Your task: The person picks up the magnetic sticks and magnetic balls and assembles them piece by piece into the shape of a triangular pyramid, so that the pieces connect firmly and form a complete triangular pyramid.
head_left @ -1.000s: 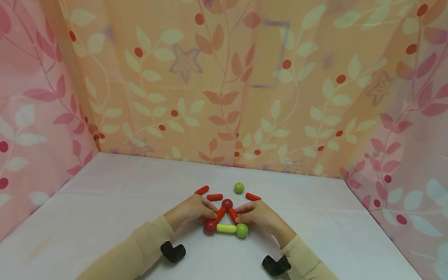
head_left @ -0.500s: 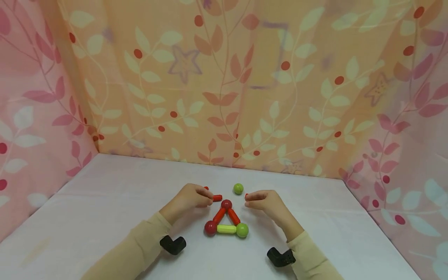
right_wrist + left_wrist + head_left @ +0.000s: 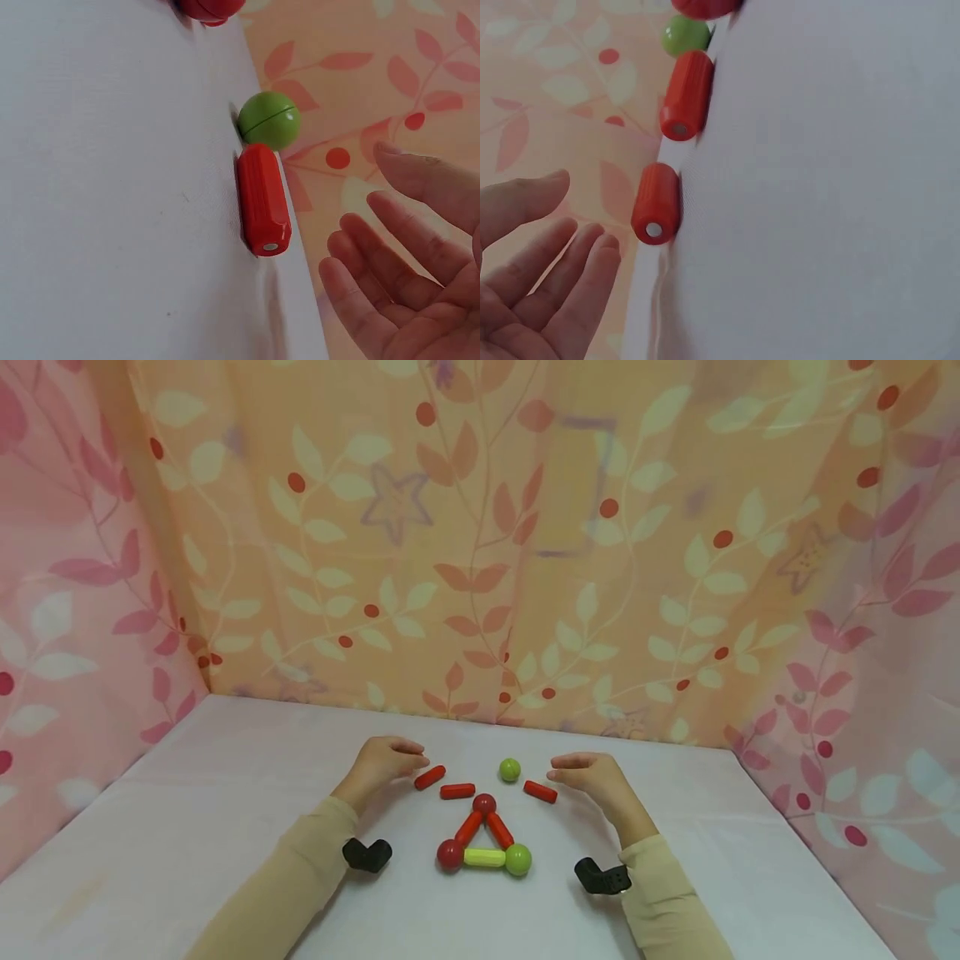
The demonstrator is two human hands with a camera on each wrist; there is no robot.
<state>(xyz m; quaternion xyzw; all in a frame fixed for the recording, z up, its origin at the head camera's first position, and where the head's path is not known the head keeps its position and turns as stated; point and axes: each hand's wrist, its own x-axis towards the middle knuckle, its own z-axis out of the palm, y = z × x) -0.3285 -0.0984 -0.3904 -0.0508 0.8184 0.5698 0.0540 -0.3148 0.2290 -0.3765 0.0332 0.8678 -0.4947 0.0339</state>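
Observation:
A triangle of toy rods and balls lies on the table: a red ball (image 3: 484,805) at its top, a larger red ball (image 3: 450,855) and a green ball (image 3: 518,860) at the bottom corners, joined by two red rods and a yellow-green rod (image 3: 484,858). My left hand (image 3: 384,767) is held beside a loose red rod (image 3: 657,204), fingers apart and holding nothing. On the other side my right hand (image 3: 596,779) hovers near another loose red rod (image 3: 264,201), its fingers relaxed and empty. Behind the triangle sits a loose green ball (image 3: 510,769).
A further loose red rod (image 3: 457,791) lies between the left rod and the triangle. Black angled camera mounts (image 3: 367,855) sit at both wrists. Patterned curtains (image 3: 480,543) rise at the back and sides of the white table (image 3: 247,760).
Both hands have let go of the triangle's red rods. They have moved outward and away from it, uncovering the loose red rods. The triangle stays where it was.

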